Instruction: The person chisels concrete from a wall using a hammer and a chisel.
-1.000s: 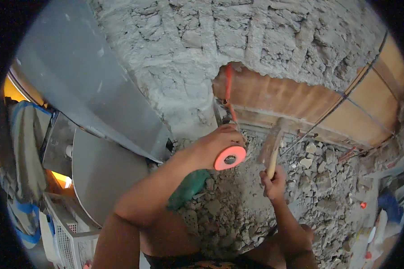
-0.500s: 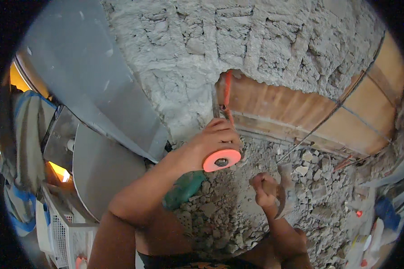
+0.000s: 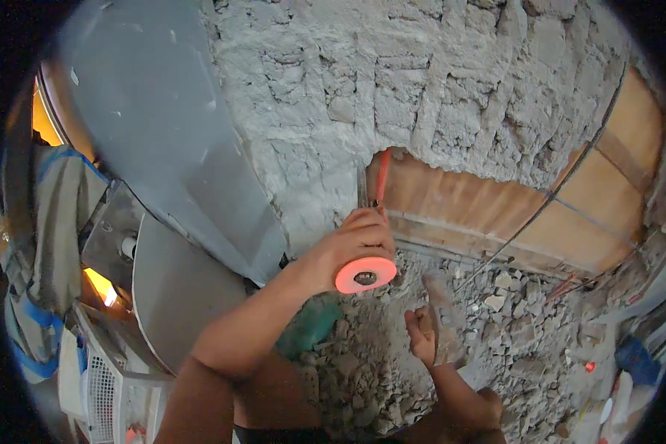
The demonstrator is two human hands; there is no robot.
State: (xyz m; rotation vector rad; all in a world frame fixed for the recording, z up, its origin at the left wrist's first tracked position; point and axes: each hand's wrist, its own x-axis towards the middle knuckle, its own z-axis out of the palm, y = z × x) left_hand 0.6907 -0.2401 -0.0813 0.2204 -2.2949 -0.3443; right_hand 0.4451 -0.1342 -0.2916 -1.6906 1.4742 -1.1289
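Note:
My left hand is closed around a chisel with a round pink-orange hand guard. The chisel's metal striking end shows in the middle of the guard, and its tip is hidden beyond my hand. It is held against or close to the broken lower edge of the grey wall, at the left side of the opening. To the right and a little lower, my right hand is closed on a hammer, whose dusty head is blurred. The hammer is apart from the chisel.
Rubble covers the ground below. Brown boards and an orange strip show in the opening, with a thin rod crossing it. A grey panel stands left, above a white crate. A green bag lies under my left arm.
The hammer and my right hand have moved left, nearer the chisel. My left hand keeps its grip on the chisel. The whole view has shifted slightly, with the wall appearing lower.

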